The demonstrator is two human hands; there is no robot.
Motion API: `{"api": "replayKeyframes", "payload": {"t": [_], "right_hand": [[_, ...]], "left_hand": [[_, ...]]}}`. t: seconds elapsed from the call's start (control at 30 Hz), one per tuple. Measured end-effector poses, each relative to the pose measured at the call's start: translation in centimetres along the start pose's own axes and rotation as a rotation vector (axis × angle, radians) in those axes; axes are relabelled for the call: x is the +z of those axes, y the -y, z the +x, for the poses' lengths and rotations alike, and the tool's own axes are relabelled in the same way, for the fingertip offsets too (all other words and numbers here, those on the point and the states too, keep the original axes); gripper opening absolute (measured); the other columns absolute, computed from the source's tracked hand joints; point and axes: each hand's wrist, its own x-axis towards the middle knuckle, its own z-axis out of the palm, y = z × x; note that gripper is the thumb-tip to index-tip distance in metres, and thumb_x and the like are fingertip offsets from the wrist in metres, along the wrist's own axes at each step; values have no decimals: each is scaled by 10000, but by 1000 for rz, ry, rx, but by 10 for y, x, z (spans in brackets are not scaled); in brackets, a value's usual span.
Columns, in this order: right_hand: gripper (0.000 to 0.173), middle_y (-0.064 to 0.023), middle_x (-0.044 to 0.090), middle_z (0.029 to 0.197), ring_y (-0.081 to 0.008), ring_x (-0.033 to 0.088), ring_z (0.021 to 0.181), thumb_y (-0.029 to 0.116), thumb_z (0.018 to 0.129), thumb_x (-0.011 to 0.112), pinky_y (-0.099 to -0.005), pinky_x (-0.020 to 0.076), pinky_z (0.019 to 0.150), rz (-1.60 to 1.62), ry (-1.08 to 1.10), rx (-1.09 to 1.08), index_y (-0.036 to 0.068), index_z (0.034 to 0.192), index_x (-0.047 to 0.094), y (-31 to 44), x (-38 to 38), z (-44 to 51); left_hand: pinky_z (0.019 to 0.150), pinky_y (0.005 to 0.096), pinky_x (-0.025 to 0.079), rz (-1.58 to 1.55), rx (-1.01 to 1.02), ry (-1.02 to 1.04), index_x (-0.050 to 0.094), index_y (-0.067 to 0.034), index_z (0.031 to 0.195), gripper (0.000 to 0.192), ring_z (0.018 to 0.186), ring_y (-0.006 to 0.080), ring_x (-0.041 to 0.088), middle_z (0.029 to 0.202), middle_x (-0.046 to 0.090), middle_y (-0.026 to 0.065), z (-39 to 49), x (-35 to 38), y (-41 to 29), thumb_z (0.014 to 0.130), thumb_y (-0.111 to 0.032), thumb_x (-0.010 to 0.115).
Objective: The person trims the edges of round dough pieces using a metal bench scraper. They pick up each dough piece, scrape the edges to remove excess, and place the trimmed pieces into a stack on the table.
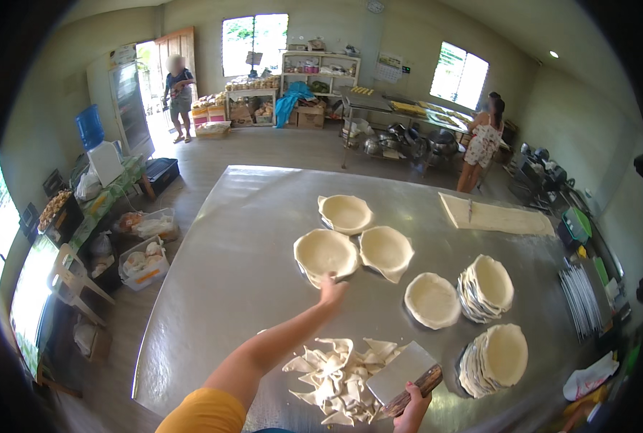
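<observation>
My left hand (333, 291) reaches to the near rim of a dough-lined pie tin (325, 253), its fingers at the overhanging dough edge. Two more dough-lined tins (345, 213) (386, 250) sit close beside it. My right hand (414, 409) grips the wooden handle of a bench scraper (402, 373), whose metal blade lies over the right side of a heap of dough scraps (343, 379). Right of centre stands a lined tin with a trimmed-looking edge (433, 301), next to two stacks of lined tins (485, 287) (493, 360).
A long dough sheet (494, 215) with a thin tool on it lies at the steel table's (235, 238) far right. Trays (580, 297) stand beyond the right edge. One person (483, 140) is at the back table, another (179, 97) near the door.
</observation>
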Motion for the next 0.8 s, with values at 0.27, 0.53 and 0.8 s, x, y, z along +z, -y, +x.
{"api": "replayKeyframes", "payload": {"t": [0.27,0.53,0.8], "right_hand": [[631,-144,489,1109,-241,523,965,35,690,647,-372,438,855,26,124,81,-39,1245,357,-11,79,8],[538,-99,521,1006,-196,538,863,78,724,594,-330,468,708,-151,275,106,0,1223,412,3,116,-4],[472,-94,530,979,-198,541,861,15,740,632,-319,458,773,-11,158,-207,-20,1161,419,-15,96,-5]], "left_hand": [[920,391,417,137,-167,-416,421,-18,1187,566,1085,337,504,1176,486,219,131,-87,10,717,-217,664],[633,390,538,-231,-217,-141,573,3,1023,401,878,220,618,945,608,105,171,-71,-2,731,-239,704],[709,369,550,-507,-292,111,437,5,1146,419,937,260,597,1047,540,146,44,-86,-29,774,-56,620]]}}
